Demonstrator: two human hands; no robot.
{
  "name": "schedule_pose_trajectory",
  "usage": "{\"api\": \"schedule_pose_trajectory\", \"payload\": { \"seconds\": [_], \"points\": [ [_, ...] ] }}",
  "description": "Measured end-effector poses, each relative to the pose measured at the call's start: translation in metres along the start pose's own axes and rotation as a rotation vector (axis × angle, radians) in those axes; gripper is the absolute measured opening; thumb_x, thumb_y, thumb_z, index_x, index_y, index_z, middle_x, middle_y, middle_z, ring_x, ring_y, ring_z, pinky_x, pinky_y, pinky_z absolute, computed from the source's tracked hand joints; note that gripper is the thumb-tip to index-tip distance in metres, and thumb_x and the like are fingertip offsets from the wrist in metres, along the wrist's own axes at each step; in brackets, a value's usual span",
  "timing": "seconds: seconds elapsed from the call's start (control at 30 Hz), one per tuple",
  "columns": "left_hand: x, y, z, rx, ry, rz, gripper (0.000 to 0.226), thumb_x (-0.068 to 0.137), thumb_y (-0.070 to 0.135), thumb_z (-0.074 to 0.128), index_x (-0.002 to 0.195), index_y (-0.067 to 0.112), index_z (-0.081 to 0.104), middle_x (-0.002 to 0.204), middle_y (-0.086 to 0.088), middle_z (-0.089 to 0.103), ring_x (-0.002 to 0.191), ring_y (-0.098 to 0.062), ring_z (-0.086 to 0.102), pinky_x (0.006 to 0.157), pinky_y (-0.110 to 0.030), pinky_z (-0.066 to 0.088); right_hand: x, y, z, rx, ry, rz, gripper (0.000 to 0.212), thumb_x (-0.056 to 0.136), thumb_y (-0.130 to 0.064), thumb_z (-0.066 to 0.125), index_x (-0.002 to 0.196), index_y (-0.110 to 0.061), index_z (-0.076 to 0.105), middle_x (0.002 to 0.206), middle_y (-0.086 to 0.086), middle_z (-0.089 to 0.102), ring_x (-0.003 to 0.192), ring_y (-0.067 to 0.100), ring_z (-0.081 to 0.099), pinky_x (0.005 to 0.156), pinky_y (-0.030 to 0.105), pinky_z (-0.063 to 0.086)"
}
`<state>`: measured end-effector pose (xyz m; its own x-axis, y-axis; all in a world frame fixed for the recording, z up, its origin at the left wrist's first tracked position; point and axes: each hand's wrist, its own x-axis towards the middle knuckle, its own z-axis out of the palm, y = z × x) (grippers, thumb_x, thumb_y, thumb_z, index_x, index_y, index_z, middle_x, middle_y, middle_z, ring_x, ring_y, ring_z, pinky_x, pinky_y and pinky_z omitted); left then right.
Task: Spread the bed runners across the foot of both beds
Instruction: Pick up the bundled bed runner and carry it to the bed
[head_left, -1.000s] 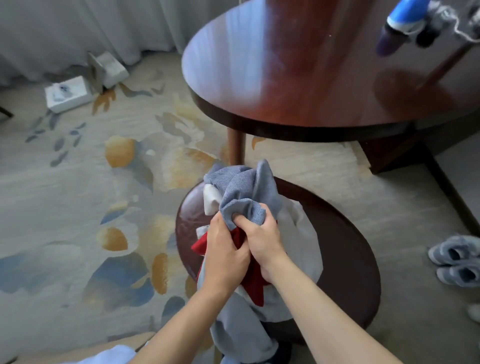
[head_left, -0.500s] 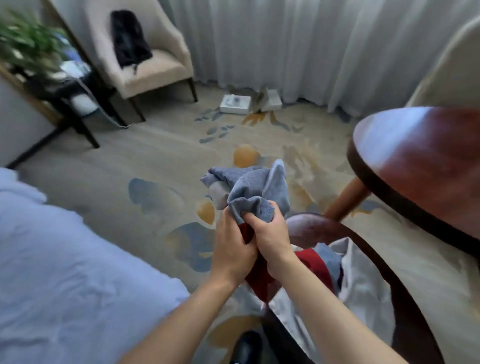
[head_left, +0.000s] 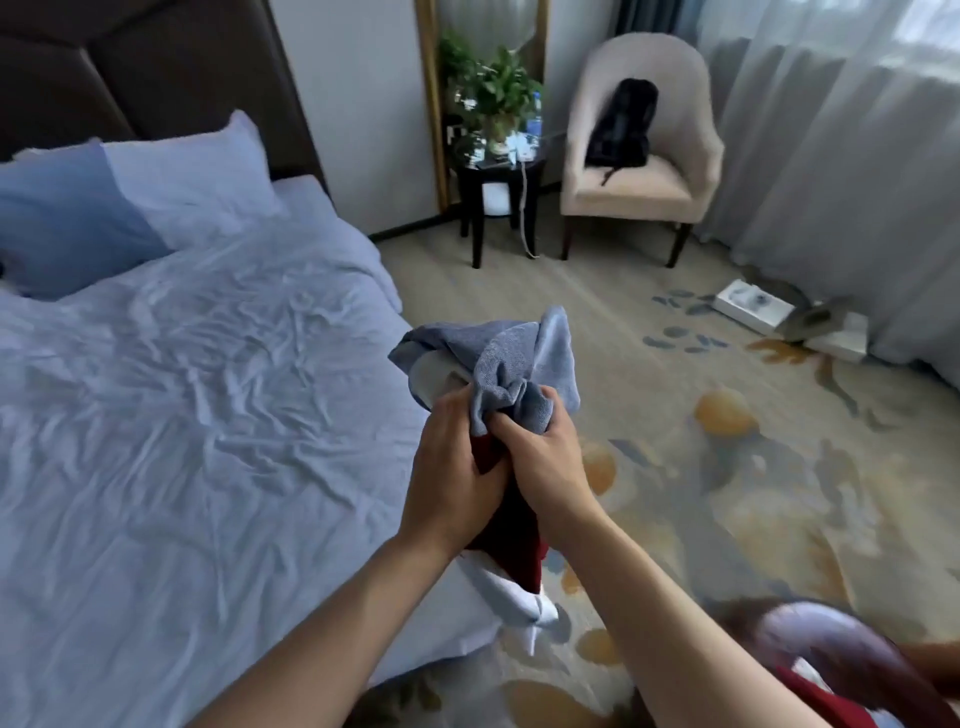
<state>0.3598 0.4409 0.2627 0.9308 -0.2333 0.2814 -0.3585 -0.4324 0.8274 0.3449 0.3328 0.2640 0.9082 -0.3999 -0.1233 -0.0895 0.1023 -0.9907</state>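
Since the earlier frame, view swung from table to bed (head_left: 182, 415), left of my grip. Head view: left hand (head_left: 452, 483) and right hand (head_left: 545, 462) both clenched the bunched bed runner (head_left: 498, 364), held just off the mattress edge. Judged soft, light, floppy; best taken at corners.

Both hands, left (head_left: 451, 486) and right (head_left: 545, 460), grip bunched runner (head_left: 511, 364) beside bed (head_left: 182, 415).

Bed runner (head_left: 506, 364): grey-blue cloth with dark red and white parts, bunched, held in the air beside the bed's right edge, its tail hanging down.
Bed (head_left: 197, 415): white wrinkled cover, two pillows against a dark headboard.
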Motion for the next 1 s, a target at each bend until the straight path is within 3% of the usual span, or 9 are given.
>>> {"api": "schedule_pose_trajectory", "payload": {
  "seconds": [0.23,0.37,0.47,0.6,0.77,0.9,1.0],
  "points": [
    [0.025,-0.081,-0.142,0.073,0.107,-0.024,0.050,0.080,0.023,0.075,0.121,0.033,0.047,0.112,0.012,0.055,0.101,-0.001,0.056,0.082,-0.004,0.039,0.006,0.000,0.169,-0.012,-0.170,-0.003,0.022,0.078,-0.025,0.070,0.097,-0.022,0.061,0.089,-0.002,0.074,0.089,0.016,0.072,0.084,0.038,0.057],
    [0.030,-0.130,-0.218,0.094,0.173,-0.065,0.047,0.081,0.020,0.072,0.121,0.028,0.048,0.112,0.011,0.056,0.103,-0.006,0.058,0.082,-0.006,0.040,0.007,0.003,0.264,-0.022,-0.259,0.003,0.022,0.077,-0.026,0.071,0.096,-0.024,0.061,0.088,-0.003,0.074,0.086,0.012,0.072,0.077,0.030,0.056],
    [0.034,-0.161,-0.273,0.132,0.246,-0.100,0.046,0.082,0.021,0.072,0.120,0.028,0.047,0.111,0.009,0.057,0.102,-0.008,0.058,0.081,-0.015,0.045,0.006,0.004,0.331,-0.038,-0.345,0.020,0.025,0.075,-0.028,0.072,0.097,-0.023,0.061,0.089,-0.002,0.074,0.089,0.015,0.072,0.086,0.041,0.057],
    [0.032,-0.194,-0.333,0.193,0.337,-0.143,0.048,0.081,0.018,0.073,0.119,0.029,0.045,0.103,0.009,0.054,0.094,-0.009,0.058,0.075,-0.009,0.041,0.002,0.008,0.403,-0.072,-0.444,0.016,0.026,0.074,-0.027,0.070,0.098,-0.021,0.061,0.092,0.002,0.073,0.091,0.020,0.071,0.089,0.047,0.056],
    [0.016,-0.238,-0.368,0.215,0.393,-0.215,0.055,0.082,0.015,0.073,0.124,0.033,0.041,0.110,0.006,0.054,0.102,-0.015,0.059,0.084,-0.032,0.049,0.002,0.037,0.461,-0.175,-0.581,0.025,0.019,0.076,-0.028,0.069,0.092,-0.022,0.059,0.086,-0.001,0.071,0.086,0.020,0.069,0.082,0.048,0.056],
    [0.001,-0.289,-0.360,0.207,0.365,-0.289,0.051,0.085,0.015,0.071,0.129,0.024,0.048,0.118,0.003,0.055,0.108,-0.015,0.059,0.087,-0.040,0.053,0.011,0.088,0.476,-0.289,-0.656,0.067,0.021,0.071,-0.030,0.065,0.090,-0.028,0.058,0.081,-0.009,0.069,0.076,0.008,0.066,0.069,0.031,0.053],
    [-0.014,-0.336,-0.342,0.209,0.300,-0.386,0.058,0.088,0.028,0.068,0.140,0.033,0.042,0.138,0.006,0.044,0.118,-0.012,0.056,0.092,-0.037,0.052,0.027,0.135,0.478,-0.422,-0.695,0.085,0.018,0.069,-0.035,0.064,0.084,-0.037,0.054,0.078,-0.017,0.068,0.068,-0.001,0.062,0.058,0.016,0.045]
  ]
}}
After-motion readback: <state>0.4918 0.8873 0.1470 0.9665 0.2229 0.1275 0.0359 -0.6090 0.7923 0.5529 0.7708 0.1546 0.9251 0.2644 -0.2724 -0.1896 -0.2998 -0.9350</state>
